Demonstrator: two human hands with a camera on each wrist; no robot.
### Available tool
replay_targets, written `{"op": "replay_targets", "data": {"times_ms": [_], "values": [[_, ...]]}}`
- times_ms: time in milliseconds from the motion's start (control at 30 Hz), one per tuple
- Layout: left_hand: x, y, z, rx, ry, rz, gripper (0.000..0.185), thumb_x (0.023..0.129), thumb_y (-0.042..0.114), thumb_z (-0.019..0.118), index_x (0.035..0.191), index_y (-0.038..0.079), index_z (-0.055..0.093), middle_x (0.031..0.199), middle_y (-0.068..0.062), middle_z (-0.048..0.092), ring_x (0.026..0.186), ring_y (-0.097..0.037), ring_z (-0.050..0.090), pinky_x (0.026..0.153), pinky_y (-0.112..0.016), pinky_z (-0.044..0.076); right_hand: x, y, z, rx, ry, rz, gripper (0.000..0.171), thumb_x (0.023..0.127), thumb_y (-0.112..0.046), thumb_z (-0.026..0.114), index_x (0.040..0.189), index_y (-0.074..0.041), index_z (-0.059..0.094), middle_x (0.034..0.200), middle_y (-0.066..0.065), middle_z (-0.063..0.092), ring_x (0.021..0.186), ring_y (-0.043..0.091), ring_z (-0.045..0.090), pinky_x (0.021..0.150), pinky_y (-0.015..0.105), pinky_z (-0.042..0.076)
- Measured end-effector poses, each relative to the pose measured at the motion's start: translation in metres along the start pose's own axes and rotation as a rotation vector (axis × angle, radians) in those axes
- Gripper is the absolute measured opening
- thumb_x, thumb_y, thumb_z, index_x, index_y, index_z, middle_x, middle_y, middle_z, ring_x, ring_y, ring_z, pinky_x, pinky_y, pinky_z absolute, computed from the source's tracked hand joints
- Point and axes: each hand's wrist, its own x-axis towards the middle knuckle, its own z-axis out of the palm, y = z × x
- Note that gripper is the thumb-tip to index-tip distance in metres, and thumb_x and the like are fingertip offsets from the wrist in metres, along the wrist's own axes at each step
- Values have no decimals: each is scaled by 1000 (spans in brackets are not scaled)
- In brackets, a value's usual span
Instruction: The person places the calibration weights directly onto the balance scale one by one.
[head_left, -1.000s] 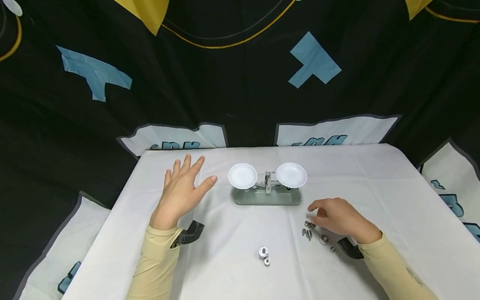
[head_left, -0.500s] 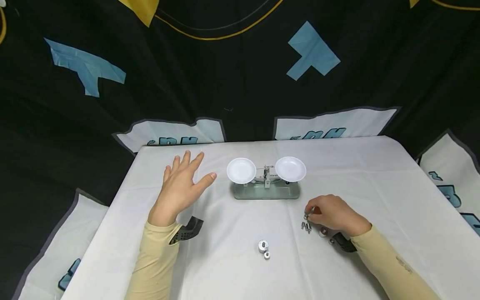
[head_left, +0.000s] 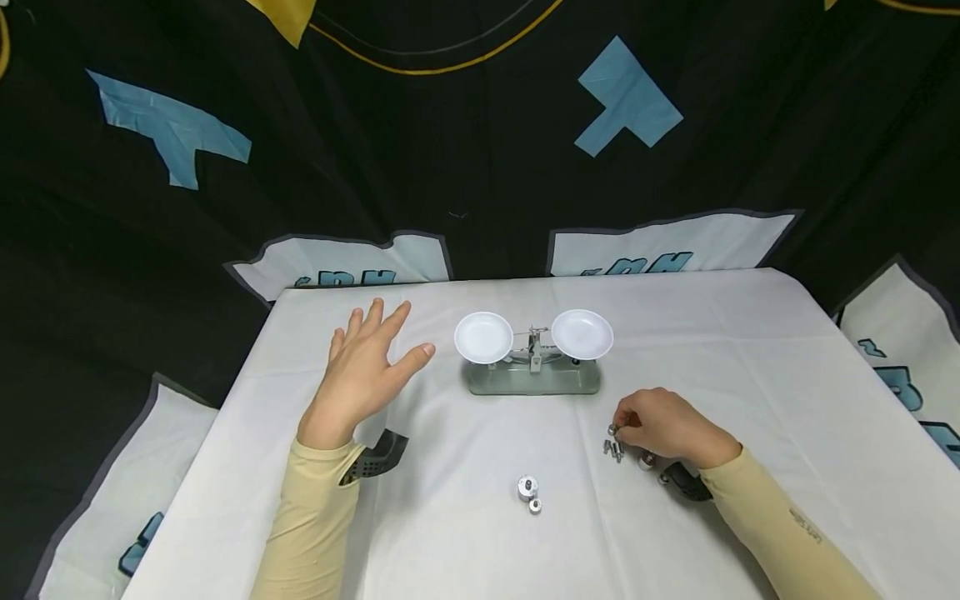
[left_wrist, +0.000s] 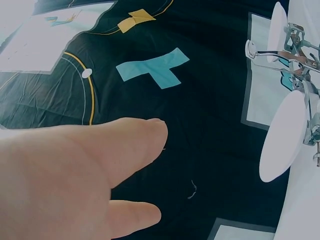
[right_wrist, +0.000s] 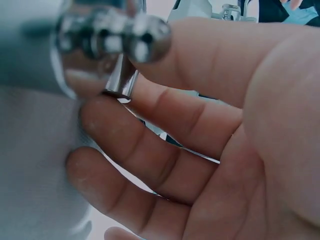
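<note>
Your left hand is spread; your right hand pinches a small metal weight beside other weights on the cloth. Probably rigid, light, slippery: keep hold round its smooth sides.

The left hand emerges from a long, snug left sleeve of plain pale yellow, softly creased along its length and finished with a narrow cuff; beside it a black wrist piece, angular and slightly curved, shows a patch of small round holes. The right hand has a matching pale yellow right sleeve, close-fitting, with a small dark printed mark too small to read. Under that wrist sits a second black piece, partly hidden, its surface details hard to make out.
</note>
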Motion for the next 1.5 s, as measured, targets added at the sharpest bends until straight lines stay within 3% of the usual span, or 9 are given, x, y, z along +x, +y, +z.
{"op": "replay_targets", "data": {"times_ms": [433,733,1000,1267,1500], "values": [[1,4,-1,-12,-4,10,73,100,48,55,159,10,36,168,-29,17,156,-55,5,123,-70,1,1,-1,-1,-36,22,-2,14,84,-12,77,79,-15,63,68,-7,55,63,7,47,62,24,39],[1,4,-3,-21,-1,10,73,99,47,56,159,9,36,168,-28,16,156,-53,3,124,-69,0,-1,0,-4,37,-9,39,15,84,-8,69,75,-15,59,66,-6,51,61,9,47,60,24,37],[-1,3,-1,-42,-8,11,73,99,46,57,159,9,36,169,-27,14,157,-50,0,124,-69,0,-2,1,-5,79,122,-4,14,81,-6,62,70,-14,59,63,-6,52,57,7,46,55,22,38],[-2,2,-1,-45,-11,17,72,99,46,56,158,9,37,168,-28,16,157,-51,1,124,-69,1,-4,1,-11,156,150,-23,17,89,-6,55,79,-16,63,60,-9,41,54,4,35,52,21,31],[-3,3,-1,-48,-19,16,73,99,47,56,158,10,37,169,-26,15,157,-51,1,123,-70,1,-4,2,-14,174,118,-48,18,92,-5,58,90,-13,74,66,-8,54,60,3,42,57,21,38]]}}
